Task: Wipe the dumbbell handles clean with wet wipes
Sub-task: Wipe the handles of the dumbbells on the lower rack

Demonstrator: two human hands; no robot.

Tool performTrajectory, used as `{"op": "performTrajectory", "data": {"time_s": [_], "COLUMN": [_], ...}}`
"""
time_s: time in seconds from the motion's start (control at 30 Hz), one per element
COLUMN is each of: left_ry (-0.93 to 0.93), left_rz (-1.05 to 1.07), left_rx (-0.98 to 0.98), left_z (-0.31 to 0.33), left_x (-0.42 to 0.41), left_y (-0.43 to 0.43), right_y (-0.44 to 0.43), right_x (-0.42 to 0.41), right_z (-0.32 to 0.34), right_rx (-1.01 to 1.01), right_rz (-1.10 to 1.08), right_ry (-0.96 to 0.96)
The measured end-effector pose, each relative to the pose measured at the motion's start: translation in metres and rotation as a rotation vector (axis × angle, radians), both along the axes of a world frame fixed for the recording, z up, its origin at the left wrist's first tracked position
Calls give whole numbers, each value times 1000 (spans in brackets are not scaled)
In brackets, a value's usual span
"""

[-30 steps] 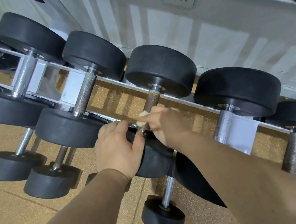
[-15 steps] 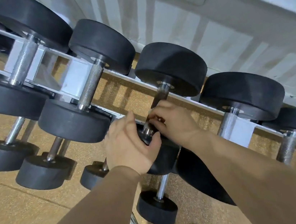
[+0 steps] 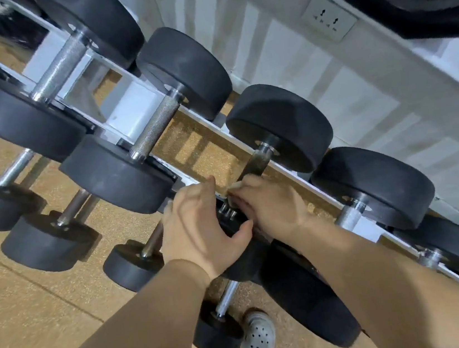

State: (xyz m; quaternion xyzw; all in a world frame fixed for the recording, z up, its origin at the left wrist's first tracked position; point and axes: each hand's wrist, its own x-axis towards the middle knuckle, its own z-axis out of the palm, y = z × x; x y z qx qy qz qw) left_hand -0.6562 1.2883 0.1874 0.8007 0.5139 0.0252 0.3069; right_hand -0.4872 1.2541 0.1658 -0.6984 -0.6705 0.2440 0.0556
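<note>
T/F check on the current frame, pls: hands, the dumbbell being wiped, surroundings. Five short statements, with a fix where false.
1. The right hand grips the dumbbell handle. True.
2. The left hand hangs free at the person's side. False: it holds that dumbbell's near head.
3. A wall socket shows at upper right. True.
4. The near head is red. False: it is black.
5. A pale shoe shows near the bottom edge. True.
</note>
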Motion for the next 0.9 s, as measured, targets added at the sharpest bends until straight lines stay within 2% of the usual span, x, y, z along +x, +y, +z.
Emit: {"op": "performTrajectory", "data": {"time_s": [0.07, 0.1, 0.17, 0.23, 0.33, 0.4, 0.47, 0.5, 0.57, 0.6, 0.67, 0.73, 0.83, 0.9], "left_ry": [-4, 16, 64, 60, -4, -24, -36, -44, -55, -55, -49, -45, -63, -69], "left_rz": [11, 18, 28, 14, 25, 34, 34, 29, 18, 15, 9, 2, -3, -10], "left_rx": [12, 9, 1, -5, 5, 7, 19, 20, 12, 18, 35, 39, 26, 17], "left_z": [1, 3, 7, 7, 5, 3, 2, 1, 0, 0, 0, -1, -1, -1], "left_x": [0, 0, 1, 0, -2, -4, -5, -5, -6, -7, -7, -8, -10, -10], "left_y": [-2, -2, -2, -2, -2, -2, -3, -3, -3, -3, -4, -3, -2, -1], "right_y": [8, 12, 15, 8, -8, -12, -6, 0, 12, 17, 18, 11, 2, 11], "right_x": [11, 16, 20, 10, -7, -8, -2, 0, 5, 6, 3, -8, -17, -10], "right_z": [1, 2, 4, 5, 8, 11, 10, 11, 11, 12, 10, 8, 12, 15], "right_rx": [112, 127, 188, 199, 39, -20, 68, 143, 257, 268, 268, 258, 111, 137], "right_rz": [60, -26, -236, -274, -127, 26, 88, 36, -199, -322, -394, -251, 48, 91], "right_ry": [-212, -246, -146, -88, 62, 35, -77, -131, -213, -224, -225, -180, -113, -223]}}
